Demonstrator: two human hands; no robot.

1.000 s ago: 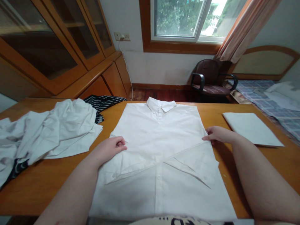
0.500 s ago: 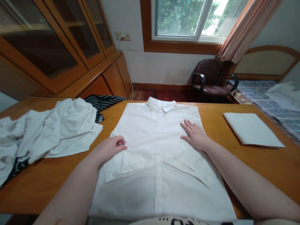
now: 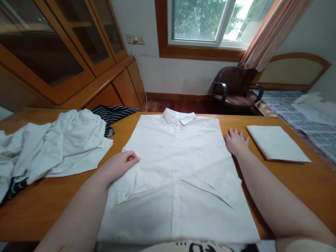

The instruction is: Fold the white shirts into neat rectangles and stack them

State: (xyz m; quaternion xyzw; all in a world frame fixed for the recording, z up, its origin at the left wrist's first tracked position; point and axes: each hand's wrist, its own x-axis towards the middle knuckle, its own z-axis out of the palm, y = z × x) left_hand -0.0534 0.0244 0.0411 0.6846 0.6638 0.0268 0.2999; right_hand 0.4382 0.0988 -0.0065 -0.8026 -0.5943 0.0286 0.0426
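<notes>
A white button-up shirt (image 3: 183, 150) lies front side up on the wooden table, collar at the far end. Both sleeves are folded inward across its front, and a cuff with a button shows at the left. My left hand (image 3: 126, 162) rests on the shirt's left side with its fingers curled closed; whether fabric is between them is hidden. At the right edge of the shirt, my right hand (image 3: 236, 141) lies palm down, fingers spread, partly on the bare table and holding nothing.
White crumpled clothes (image 3: 76, 140) and a black striped garment (image 3: 115, 113) lie at the table's left. A flat white folded piece (image 3: 278, 143) lies on the right. Beyond the wooden table (image 3: 23, 220) stand a cabinet (image 3: 105, 84), an office chair (image 3: 233, 87) and a bed (image 3: 291, 108).
My right hand has moved right, from flat on the shirt's chest to its right edge and the table. The left hand stays at the left side, its fingers slightly closer together.
</notes>
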